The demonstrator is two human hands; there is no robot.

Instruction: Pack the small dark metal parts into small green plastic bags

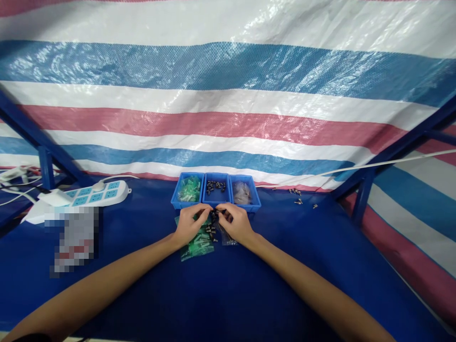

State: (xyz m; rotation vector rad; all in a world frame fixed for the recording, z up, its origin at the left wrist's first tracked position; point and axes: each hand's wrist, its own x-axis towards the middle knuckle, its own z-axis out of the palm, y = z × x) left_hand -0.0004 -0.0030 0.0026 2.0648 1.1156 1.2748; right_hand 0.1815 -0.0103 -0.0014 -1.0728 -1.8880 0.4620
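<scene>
My left hand [191, 223] and my right hand [236, 222] meet just in front of three blue bins, thumbs and forefingers pinched. Whatever sits between the fingertips is too small to make out. Under and beside my left hand lies a green plastic bag [198, 247] of small clear-green pieces. Between the hands is a loose pile of small dark metal fittings [211, 231]. A clear plastic bag [228, 237] lies partly hidden under my right hand.
The left bin [174, 197] holds green pieces, the middle bin [216, 195] dark fittings, the right bin [255, 200] clear bags. Several loose brass-coloured fittings [298, 202] lie to the right. A power strip [121, 191] and a blurred-out item [76, 237] lie left. Blue frame bars [392, 137] slope at both sides.
</scene>
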